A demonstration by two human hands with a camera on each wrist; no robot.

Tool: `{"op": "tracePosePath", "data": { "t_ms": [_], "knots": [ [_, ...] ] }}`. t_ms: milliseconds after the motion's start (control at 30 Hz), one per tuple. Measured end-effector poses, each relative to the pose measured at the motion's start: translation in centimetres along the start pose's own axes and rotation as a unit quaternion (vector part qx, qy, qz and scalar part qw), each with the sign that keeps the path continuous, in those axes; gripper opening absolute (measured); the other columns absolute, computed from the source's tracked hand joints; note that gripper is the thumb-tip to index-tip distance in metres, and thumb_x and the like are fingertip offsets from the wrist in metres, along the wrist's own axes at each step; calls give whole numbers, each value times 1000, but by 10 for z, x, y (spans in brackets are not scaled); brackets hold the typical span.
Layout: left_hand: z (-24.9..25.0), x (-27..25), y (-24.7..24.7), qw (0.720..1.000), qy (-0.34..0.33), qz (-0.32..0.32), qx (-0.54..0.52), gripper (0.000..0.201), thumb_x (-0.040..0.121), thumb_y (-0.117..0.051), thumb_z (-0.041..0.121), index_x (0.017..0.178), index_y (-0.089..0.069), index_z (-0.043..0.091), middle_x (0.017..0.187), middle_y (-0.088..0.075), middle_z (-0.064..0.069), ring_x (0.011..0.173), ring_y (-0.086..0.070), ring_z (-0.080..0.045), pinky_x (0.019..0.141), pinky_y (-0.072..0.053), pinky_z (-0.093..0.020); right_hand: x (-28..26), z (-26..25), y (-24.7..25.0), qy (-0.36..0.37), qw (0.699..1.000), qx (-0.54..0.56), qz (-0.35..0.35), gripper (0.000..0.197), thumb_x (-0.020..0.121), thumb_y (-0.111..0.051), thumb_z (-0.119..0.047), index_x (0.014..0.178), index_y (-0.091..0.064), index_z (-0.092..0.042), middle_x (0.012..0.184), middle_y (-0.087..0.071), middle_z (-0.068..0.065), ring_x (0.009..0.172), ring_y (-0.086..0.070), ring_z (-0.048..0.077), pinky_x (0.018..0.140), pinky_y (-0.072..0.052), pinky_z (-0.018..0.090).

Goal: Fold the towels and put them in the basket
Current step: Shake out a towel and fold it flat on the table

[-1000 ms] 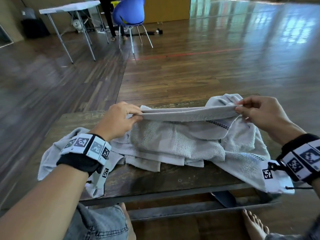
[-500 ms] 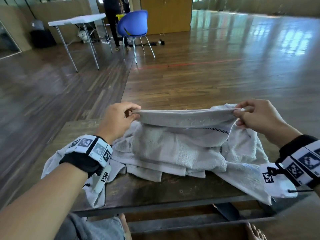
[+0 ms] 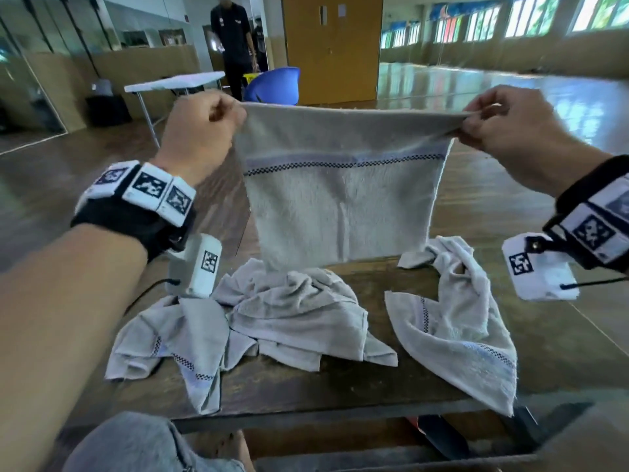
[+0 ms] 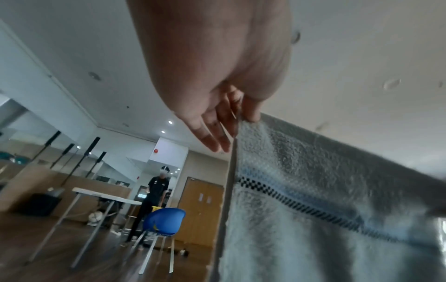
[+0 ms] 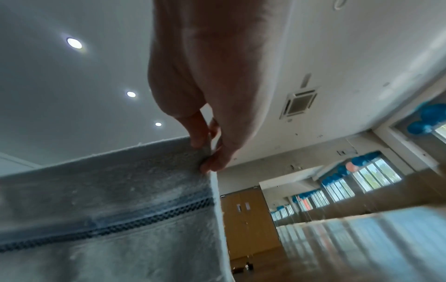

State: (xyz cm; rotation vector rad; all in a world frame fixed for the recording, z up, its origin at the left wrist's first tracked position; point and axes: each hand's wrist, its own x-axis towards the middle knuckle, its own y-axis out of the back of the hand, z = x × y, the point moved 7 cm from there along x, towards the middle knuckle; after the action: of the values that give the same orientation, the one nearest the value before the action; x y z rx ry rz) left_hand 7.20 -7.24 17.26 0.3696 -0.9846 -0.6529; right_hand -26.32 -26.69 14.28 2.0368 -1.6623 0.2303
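Note:
A grey towel (image 3: 343, 199) with a checked blue stripe hangs stretched between both hands, high above the table. My left hand (image 3: 204, 131) pinches its top left corner, and my right hand (image 3: 503, 120) pinches the top right corner. The towel's lower end still touches the heap. The left wrist view shows my left hand (image 4: 243, 118) gripping the towel (image 4: 325, 190) at its edge. My right hand (image 5: 207, 150) pinches the towel (image 5: 108, 200) in the right wrist view. Crumpled grey towels (image 3: 292, 318) lie heaped on the table. No basket is visible.
Another loose towel (image 3: 456, 328) lies at the right of the dark wooden table (image 3: 340, 396), drooping over its front edge. Behind stand a blue chair (image 3: 275, 85), a white folding table (image 3: 177, 81) and a person in black (image 3: 231, 39). My knee (image 3: 136, 444) is below the table.
Both hands have lifted the towel's top edge from just above the heap to well above the table, so it now hangs spread out. The head camera has tilted up.

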Motion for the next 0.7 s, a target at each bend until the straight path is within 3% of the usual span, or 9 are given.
{"op": "tracePosePath", "data": {
  "t_ms": [67, 133, 200, 300, 400, 467, 567, 633, 700],
  "knots": [
    [1, -19, 10, 994, 34, -16, -102, 18, 99, -55, 23, 92, -69, 13, 92, -64, -15, 77, -57, -18, 75, -46, -32, -13, -11, 10, 40, 997, -44, -48, 21, 96, -60, 2, 88, -59, -17, 83, -59, 4, 80, -61, 20, 73, -53, 30],
    [-4, -45, 7, 968, 94, -73, -220, 18, 101, -54, 19, 89, -66, 14, 95, -60, -18, 83, -55, -25, 78, -45, -39, -29, -14, 20, 61, 989, -86, -108, 13, 94, -63, 0, 98, -63, -13, 85, -61, 5, 76, -57, 17, 70, -50, 30],
    [-13, -76, -2, 946, 138, -134, -261, 17, 101, -53, 15, 90, -64, 10, 90, -63, -14, 77, -62, -22, 69, -54, -33, -51, -6, 24, 61, 977, -77, -188, 10, 92, -65, -4, 95, -64, -13, 82, -64, 2, 74, -58, 16, 70, -56, 27],
    [-36, -130, -26, 904, 221, -256, -261, 19, 92, -60, 21, 98, -64, 4, 83, -68, -10, 66, -67, -20, 56, -59, -29, -97, 32, 19, 10, 943, -69, -325, 6, 84, -69, -22, 90, -69, -21, 79, -70, -2, 72, -64, 11, 68, -57, 21],
    [-66, -191, -58, 848, 285, -401, -199, 28, 88, -65, 26, 102, -63, 2, 88, -73, -13, 72, -71, -28, 68, -62, -39, -148, 97, 1, -83, 879, -101, -458, 6, 89, -69, -14, 94, -68, -18, 82, -71, 2, 74, -66, 12, 69, -55, 25],
    [-84, -227, -77, 826, 307, -446, -153, 20, 94, -64, 21, 101, -64, 3, 88, -71, -15, 74, -69, -28, 77, -62, -46, -178, 139, -14, -146, 828, -145, -521, 10, 96, -63, -4, 100, -63, -12, 84, -74, 5, 78, -69, 15, 71, -53, 29],
    [-112, -258, -96, 825, 338, -440, -109, 21, 98, -61, 17, 103, -66, -2, 86, -65, -22, 65, -65, -24, 68, -61, -40, -197, 176, -33, -189, 817, -186, -512, 9, 98, -59, -6, 106, -61, -8, 82, -75, 8, 76, -70, 16, 70, -54, 30],
    [-126, -260, -101, 842, 347, -403, -90, 20, 97, -62, 16, 101, -69, -2, 85, -66, -20, 62, -64, -21, 64, -60, -36, -190, 187, -45, -171, 843, -202, -468, 9, 101, -57, -11, 106, -63, -7, 80, -74, 9, 71, -69, 13, 67, -54, 26],
    [-137, -250, -103, 872, 332, -352, -70, 16, 95, -66, 17, 95, -73, 2, 82, -69, -12, 64, -65, -18, 70, -60, -40, -175, 190, -54, -135, 878, -215, -406, 11, 100, -59, -14, 102, -66, -6, 82, -72, 11, 65, -67, 7, 61, -53, 19]
  ]
}}
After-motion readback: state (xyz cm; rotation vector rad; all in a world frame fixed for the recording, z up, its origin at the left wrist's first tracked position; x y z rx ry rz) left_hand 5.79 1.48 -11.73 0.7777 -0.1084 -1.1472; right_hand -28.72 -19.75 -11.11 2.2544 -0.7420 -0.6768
